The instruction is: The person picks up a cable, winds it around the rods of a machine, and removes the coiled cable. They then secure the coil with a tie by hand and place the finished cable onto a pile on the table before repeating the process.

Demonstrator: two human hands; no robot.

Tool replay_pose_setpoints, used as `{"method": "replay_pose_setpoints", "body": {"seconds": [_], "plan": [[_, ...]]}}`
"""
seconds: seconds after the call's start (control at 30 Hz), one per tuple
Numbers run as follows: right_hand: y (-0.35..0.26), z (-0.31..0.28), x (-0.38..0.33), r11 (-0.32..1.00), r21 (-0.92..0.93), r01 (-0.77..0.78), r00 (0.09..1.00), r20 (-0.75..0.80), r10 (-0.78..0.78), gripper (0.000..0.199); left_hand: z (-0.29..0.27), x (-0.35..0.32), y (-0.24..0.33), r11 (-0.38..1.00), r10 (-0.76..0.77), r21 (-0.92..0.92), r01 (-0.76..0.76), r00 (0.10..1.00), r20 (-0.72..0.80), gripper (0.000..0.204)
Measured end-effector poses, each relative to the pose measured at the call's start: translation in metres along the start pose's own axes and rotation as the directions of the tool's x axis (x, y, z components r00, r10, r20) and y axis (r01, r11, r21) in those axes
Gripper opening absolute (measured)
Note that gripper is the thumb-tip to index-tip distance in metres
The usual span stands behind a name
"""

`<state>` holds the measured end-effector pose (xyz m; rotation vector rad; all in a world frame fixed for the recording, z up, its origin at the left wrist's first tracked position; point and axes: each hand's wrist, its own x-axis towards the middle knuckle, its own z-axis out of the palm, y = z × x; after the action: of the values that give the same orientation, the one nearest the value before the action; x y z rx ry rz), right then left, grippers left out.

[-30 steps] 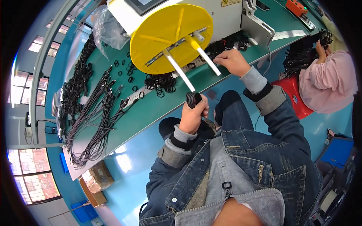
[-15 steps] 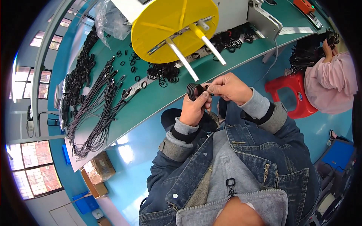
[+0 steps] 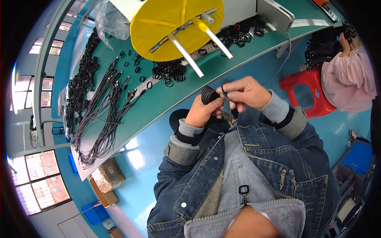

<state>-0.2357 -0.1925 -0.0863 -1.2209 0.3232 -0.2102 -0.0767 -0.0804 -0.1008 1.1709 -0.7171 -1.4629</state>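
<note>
Black coiled cable (image 3: 208, 95) is gripped in the left hand (image 3: 202, 111), I judge to keep its turns together; the right hand (image 3: 249, 94) pinches a black band (image 3: 224, 91).

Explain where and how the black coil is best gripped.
The black coil is probably best pinched at its lower end from the near side, where the left hand holds it: its loops lie stacked together and arch above that hand, so pressure there should keep them bundled.

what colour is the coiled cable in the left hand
Black; the coiled cable in the left hand shows best in the head view.
</note>
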Motion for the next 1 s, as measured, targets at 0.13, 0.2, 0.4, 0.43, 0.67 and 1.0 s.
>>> {"method": "replay_pose_setpoints", "body": {"seconds": [0.13, 0.2, 0.4, 0.43, 0.67, 1.0], "plan": [[-0.025, -0.012, 0.009, 0.892, -0.447, 0.075, 0.997, 0.034, -0.066, 0.03, 0.004, -0.006, 0.007, 0.975, -0.131, 0.186, 0.121, 0.99, 0.046, 0.013], [-0.031, -0.013, 0.015, 0.596, -0.733, 0.327, 0.943, 0.217, -0.251, 0.033, 0.004, -0.003, 0.007, 0.962, -0.181, 0.229, 0.15, 0.976, 0.119, 0.013], [-0.031, -0.002, 0.022, 0.304, -0.836, 0.458, 0.888, 0.415, -0.199, 0.044, 0.011, -0.001, 0.012, 0.94, -0.195, 0.315, 0.131, 0.964, 0.181, 0.012], [-0.026, 0.0, 0.022, 0.316, -0.851, 0.42, 0.907, 0.392, -0.152, 0.045, 0.01, -0.002, 0.011, 0.927, -0.178, 0.362, 0.098, 0.965, 0.194, 0.015], [0.015, 0.012, 0.011, 0.999, -0.047, 0.012, 0.999, -0.038, -0.013, 0.032, -0.006, -0.009, -0.005, 0.804, -0.027, -0.569, 0.172, 0.967, 0.254, 0.033], [-0.001, 0.005, 0.013, 0.685, -0.717, 0.128, 0.985, 0.014, -0.169, 0.022, -0.004, -0.008, -0.002, 0.823, -0.225, -0.457, 0.337, 0.932, 0.283, 0.036]]}}
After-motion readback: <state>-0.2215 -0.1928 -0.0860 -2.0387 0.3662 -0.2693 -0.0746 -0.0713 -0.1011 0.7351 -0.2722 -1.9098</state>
